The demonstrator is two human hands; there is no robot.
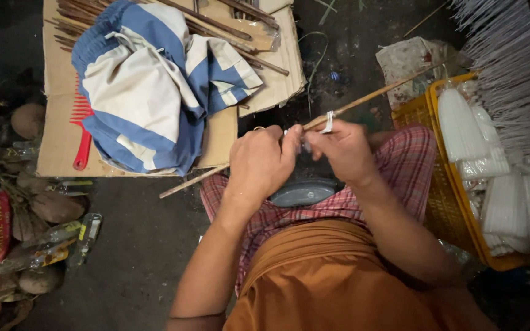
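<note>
Leftmost, a red comb (81,142) lies on cardboard (56,92) beside blue-and-white cloth (148,86). Your left hand (259,162) is closed around a long thin stick (363,98) running across your lap; your right hand (341,150) pinches it just beside. A yellow basket (443,202) sits right.

A thin, matt wooden stick (363,98) with a white strip (328,122) wound around it. Blue-and-white cloth (154,79) lies crumpled on rough brown cardboard (56,135) beside a glossy red plastic comb (82,138). A yellow plastic mesh basket (443,202) holds shiny clear plastic packets (504,202).
</note>
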